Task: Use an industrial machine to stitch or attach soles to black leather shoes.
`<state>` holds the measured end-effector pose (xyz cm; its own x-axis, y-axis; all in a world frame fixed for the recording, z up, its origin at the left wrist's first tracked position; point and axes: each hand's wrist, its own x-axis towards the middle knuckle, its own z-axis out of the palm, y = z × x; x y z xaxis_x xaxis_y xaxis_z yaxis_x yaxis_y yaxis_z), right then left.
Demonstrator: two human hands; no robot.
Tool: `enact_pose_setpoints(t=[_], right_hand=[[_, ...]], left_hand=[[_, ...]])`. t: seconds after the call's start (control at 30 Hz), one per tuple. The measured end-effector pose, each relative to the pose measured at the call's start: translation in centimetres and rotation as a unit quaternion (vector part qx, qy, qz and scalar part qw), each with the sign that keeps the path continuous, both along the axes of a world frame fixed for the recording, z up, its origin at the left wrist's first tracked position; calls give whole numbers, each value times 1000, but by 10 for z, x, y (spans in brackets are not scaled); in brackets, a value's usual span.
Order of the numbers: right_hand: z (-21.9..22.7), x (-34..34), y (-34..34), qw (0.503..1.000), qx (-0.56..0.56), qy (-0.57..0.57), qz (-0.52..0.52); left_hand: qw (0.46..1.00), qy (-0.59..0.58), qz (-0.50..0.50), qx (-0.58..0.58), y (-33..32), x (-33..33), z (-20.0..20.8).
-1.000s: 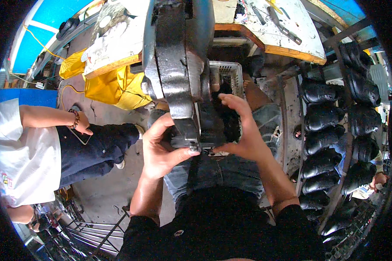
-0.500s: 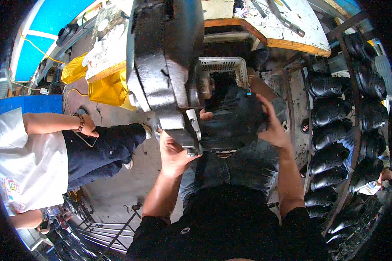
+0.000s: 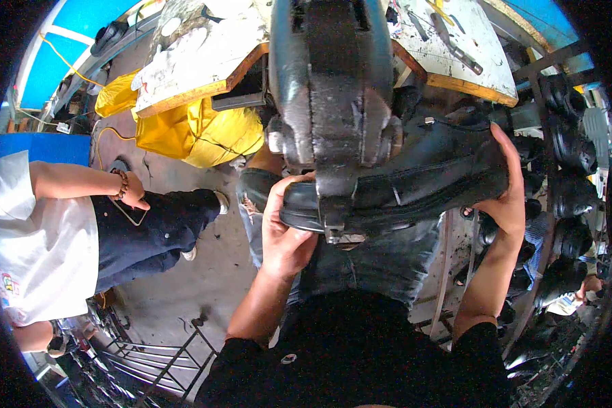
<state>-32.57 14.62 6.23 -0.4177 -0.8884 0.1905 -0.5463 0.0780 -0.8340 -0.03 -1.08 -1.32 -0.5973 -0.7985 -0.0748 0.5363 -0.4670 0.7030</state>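
- Workshop scene from above: a stained concrete floor below, and a paint-spattered white bench with a wooden edge running across the top.
- Far left, another person in a white shirt and dark trousers sits near a metal rail, one hand resting on the knee.
- Beside that, a crumpled yellow plastic sheet hangs just under the bench edge.
- Centre stage, a heavy dark grey metal press machine comes down from the top, its lower tip right against the shoe.
- The left hand is wrapped around the toe end of a glossy black leather shoe, fingers curled over the top.
- The shoe lies sideways across the middle, under the machine's nose, above the person's lap.
- The right hand grips the heel end, fingers spread up along the back.
- Far right, a metal rack of black shoes stands in rows.
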Motion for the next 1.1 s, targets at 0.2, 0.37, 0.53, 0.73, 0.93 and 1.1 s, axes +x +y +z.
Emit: enact_pose_setpoints(t=[0.2, 0.37, 0.53, 0.73, 0.93, 1.1], right_hand=[[35, 13, -8, 990, -19, 141, -4], [54, 31, -14, 988, -96, 121, 23], [57, 68, -26, 993, -105, 27, 54], [38, 92, -31, 992, -92, -62, 52], [6, 130, -44, 982, -66, -177, 31], [3, 142, -54, 984, 60, -156, 61]], left_hand=[[988, 63, -1, 141, 5, 7, 4], [970, 84, -15, 227, 10, 15, -30], [964, 76, -24, 255, 0, 20, -41], [974, 63, 22, 214, -21, 53, -35], [986, -2, 113, 123, -45, 101, -20], [947, -169, 250, -112, -50, 99, 22]])
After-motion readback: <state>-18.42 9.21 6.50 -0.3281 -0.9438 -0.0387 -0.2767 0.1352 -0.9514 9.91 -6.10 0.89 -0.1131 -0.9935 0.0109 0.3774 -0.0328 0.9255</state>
